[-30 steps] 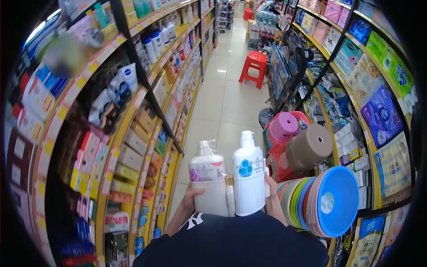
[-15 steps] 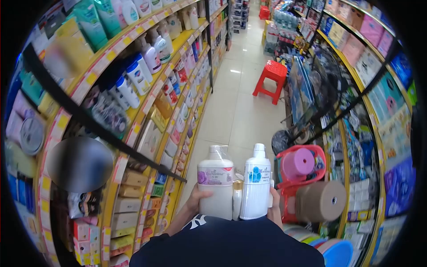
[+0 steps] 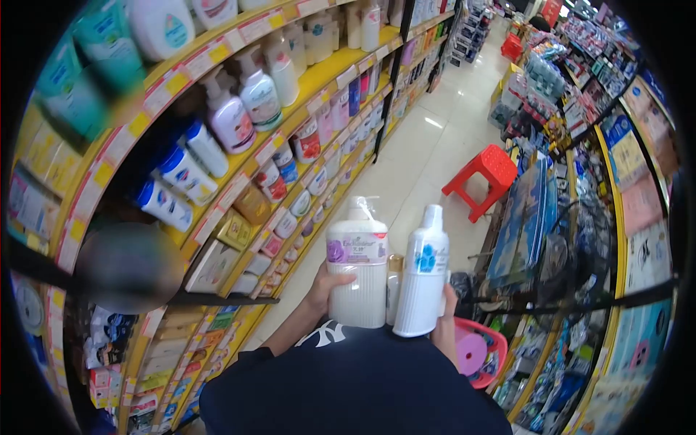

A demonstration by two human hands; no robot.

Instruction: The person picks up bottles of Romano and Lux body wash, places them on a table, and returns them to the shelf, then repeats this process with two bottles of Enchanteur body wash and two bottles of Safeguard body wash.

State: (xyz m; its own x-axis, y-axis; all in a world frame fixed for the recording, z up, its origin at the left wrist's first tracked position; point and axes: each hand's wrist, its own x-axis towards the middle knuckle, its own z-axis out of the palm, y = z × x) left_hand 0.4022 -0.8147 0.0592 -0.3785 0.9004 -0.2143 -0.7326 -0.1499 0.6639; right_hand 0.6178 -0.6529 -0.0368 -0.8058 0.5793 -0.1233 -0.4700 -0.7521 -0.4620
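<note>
My left hand [image 3: 323, 288] is wrapped round the side of a white ribbed pump bottle [image 3: 358, 293] with a purple flower label, held upright before my chest. Beside it, my right hand [image 3: 445, 313] grips a white bottle [image 3: 423, 283] with a blue flower label and a screw cap, its top leaning right. Between the two stands a slim small bottle [image 3: 394, 279] with a gold cap; what supports it is hidden. Most of my right fingers are behind the blue-label bottle.
On my left, yellow-edged shelves [image 3: 319, 80] carry lotion bottles, tubes and boxes. A red stool [image 3: 487, 174] stands in the tiled aisle [image 3: 413, 159]. To the right are a red plastic chair or basket [image 3: 493, 348] with a pink roll, and packed shelves [image 3: 631, 196].
The view has turned left, nearer the lotion shelf. Both bottles sit higher in view, and the blue-label one leans more to the right. My grip on both stays the same.
</note>
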